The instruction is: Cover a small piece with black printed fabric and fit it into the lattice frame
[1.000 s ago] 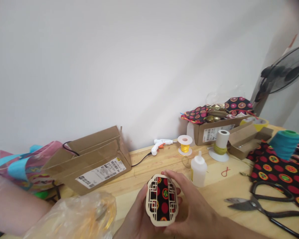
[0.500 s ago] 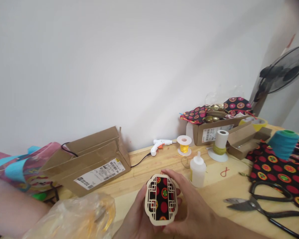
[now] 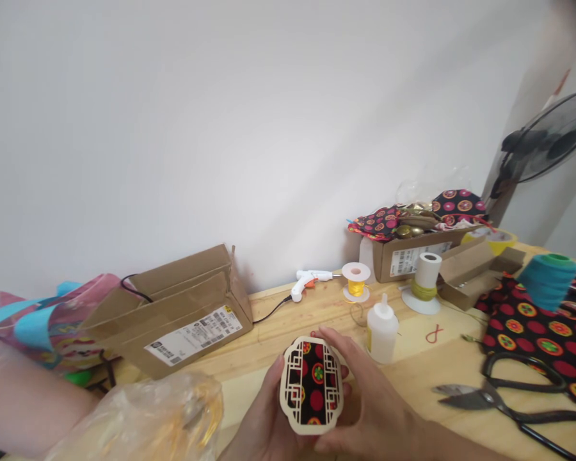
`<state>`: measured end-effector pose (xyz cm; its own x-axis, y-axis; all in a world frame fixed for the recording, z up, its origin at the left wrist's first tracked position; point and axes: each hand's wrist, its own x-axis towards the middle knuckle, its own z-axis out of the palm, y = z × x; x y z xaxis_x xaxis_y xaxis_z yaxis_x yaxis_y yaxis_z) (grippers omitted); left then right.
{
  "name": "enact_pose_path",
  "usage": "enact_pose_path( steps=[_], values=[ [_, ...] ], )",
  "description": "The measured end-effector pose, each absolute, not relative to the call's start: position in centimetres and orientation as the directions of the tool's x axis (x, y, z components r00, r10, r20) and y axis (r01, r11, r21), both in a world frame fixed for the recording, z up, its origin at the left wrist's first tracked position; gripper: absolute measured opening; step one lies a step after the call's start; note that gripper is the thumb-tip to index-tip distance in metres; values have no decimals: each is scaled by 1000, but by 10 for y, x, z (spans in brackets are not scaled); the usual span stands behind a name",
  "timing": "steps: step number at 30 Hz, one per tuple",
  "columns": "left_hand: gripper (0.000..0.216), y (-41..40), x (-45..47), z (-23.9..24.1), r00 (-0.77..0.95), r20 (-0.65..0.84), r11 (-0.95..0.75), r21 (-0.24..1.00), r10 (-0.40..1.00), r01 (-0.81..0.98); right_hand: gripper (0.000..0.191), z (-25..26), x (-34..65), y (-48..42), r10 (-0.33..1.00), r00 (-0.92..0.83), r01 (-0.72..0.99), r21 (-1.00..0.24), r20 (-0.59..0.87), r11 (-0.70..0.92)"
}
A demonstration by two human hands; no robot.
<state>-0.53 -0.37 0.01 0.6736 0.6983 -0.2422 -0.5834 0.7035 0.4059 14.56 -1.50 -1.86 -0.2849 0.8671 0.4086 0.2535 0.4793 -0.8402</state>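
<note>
A wooden lattice-edged ornament (image 3: 312,385), with black cloth in a bright round pattern behind its cut-out frame, is held up over the table. My left hand (image 3: 264,413) is closed on its left side, thumb along the rim. From the right, my right hand (image 3: 369,397) grips it too, fingers on the top and right edge and thumb near the bottom. A bit of red cord shows at its top. Just beyond my right hand stands a white squeeze bottle (image 3: 383,333). The ornament's back is hidden.
Black-handled scissors (image 3: 489,397) lie at right near patterned cloth (image 3: 532,333) and a teal thread cone (image 3: 550,282). A glue gun (image 3: 312,282), a yellow thread spool (image 3: 356,282) and a cardboard box (image 3: 187,320) line the wall. A plastic bag (image 3: 139,416) lies front left.
Almost nothing differs. The view has shifted very slightly; both hands keep the same hold on the ornament.
</note>
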Motion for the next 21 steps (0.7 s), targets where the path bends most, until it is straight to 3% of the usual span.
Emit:
enact_pose_path(
  steps=[13,21],
  values=[
    [47,-1,-4,-5,705,-120,687,385,699,-616,88,-17,148,-13,826,-275,301,-772,492,560],
    [49,0,-4,-3,729,-176,721,418,661,-553,89,-19,146,-13,837,-272,286,-790,475,542]
  ],
)
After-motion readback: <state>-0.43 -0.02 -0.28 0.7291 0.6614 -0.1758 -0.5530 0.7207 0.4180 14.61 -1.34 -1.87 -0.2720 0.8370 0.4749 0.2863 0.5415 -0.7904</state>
